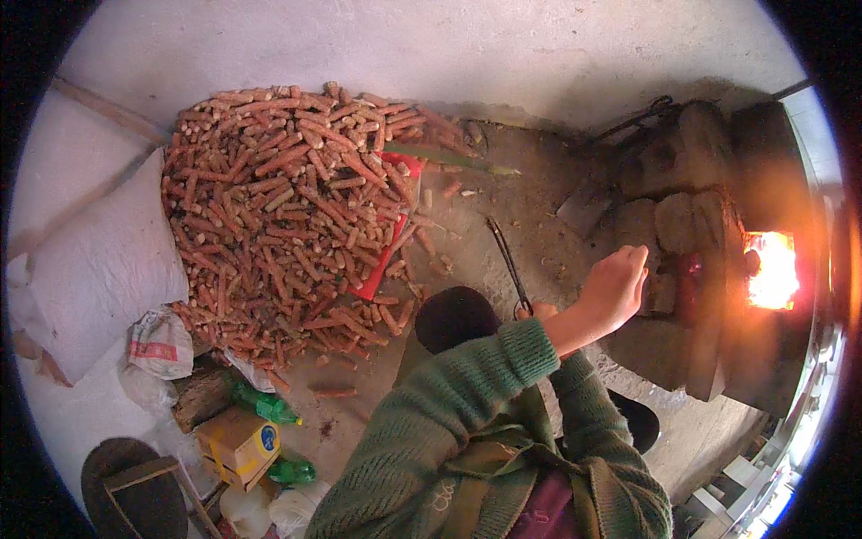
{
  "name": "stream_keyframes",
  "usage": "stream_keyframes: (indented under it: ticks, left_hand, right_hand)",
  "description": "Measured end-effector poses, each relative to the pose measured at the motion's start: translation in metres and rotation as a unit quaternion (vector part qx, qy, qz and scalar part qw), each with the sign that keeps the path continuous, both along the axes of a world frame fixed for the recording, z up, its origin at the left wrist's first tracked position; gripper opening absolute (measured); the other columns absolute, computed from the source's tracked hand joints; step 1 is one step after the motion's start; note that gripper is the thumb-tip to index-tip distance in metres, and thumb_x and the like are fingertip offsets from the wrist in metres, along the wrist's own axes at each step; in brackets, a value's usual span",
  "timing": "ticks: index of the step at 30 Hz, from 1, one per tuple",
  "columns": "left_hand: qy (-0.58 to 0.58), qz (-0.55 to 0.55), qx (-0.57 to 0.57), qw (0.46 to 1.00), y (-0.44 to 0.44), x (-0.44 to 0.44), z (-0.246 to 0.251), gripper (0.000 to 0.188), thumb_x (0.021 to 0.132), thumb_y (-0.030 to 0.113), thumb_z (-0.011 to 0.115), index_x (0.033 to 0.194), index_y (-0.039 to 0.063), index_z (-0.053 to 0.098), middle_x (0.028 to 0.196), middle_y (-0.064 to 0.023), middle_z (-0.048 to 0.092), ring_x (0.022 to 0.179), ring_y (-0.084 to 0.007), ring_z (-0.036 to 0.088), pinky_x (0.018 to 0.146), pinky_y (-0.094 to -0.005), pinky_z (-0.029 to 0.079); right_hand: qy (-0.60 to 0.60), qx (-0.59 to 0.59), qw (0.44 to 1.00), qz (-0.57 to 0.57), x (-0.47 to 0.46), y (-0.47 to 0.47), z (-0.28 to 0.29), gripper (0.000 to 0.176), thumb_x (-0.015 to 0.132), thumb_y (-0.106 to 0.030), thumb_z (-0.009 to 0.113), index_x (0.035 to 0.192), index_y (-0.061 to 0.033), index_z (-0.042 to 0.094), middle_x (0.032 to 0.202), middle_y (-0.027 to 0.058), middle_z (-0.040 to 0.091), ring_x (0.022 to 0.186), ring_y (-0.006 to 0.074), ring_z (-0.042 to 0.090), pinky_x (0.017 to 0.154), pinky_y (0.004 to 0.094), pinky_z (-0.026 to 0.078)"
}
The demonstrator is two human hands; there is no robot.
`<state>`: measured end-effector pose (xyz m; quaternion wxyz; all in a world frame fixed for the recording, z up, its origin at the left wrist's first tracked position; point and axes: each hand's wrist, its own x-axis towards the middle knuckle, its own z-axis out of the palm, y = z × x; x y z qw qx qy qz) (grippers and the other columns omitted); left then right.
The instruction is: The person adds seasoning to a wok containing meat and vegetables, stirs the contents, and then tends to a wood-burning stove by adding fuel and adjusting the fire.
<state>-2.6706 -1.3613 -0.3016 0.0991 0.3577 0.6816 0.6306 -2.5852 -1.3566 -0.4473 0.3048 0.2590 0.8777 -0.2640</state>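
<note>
My left hand (605,296), its wrist crossing above my right, is raised toward the brick stove (673,219). Its fingers curl away from view, so the palm is hidden, and no object shows in it. Partly covered by the left forearm, my right hand (539,310) grips dark metal fire tongs (506,256) by the handle end. The tongs point away from me over the floor. Bright flames (773,273) fill the square stove opening. A small dark round thing (752,261) shows at that opening's near edge; I cannot tell what it is.
A large heap of corncobs (269,215) lies left, partly over a red bag (378,269). Beside it are a white sack (111,269), a log (202,392), a cardboard box (232,441) and green plastic bottles (269,407). A shovel blade (582,209) lies by the stove.
</note>
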Motion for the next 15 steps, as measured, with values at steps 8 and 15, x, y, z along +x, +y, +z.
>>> stream_keyframes:
  ticks: [8, 15]
  left_hand:
    - [-0.012, -0.017, -0.021, 1.0, 0.012, 0.007, -0.011, 0.025, 0.087, 0.009, 0.058, 0.109, -0.003, 0.053, 0.096, -0.0216, 0.06, 0.085, -0.04, 0.06, 0.07, -0.046, 0.05]
    - [-0.006, -0.022, -0.043, 0.999, 0.013, 0.011, -0.015, 0.025, 0.087, 0.01, 0.059, 0.109, -0.002, 0.056, 0.099, -0.0208, 0.062, 0.087, -0.0392, 0.061, 0.072, -0.0444, 0.05]
  right_hand:
    - [0.25, -0.394, 0.872, -0.148, 0.081, 0.016, -0.1, 0.027, 0.098, -0.027, 0.043, 0.115, -0.007, 0.049, 0.11, 0.0097, 0.054, 0.105, 0.0242, 0.052, 0.087, 0.0409, 0.043]
    - [0.212, -0.539, 0.756, -0.304, 0.082, 0.004, -0.077, 0.034, 0.099, -0.028, 0.045, 0.126, -0.0073, 0.045, 0.131, 0.0093, 0.048, 0.123, 0.0233, 0.043, 0.103, 0.0395, 0.035]
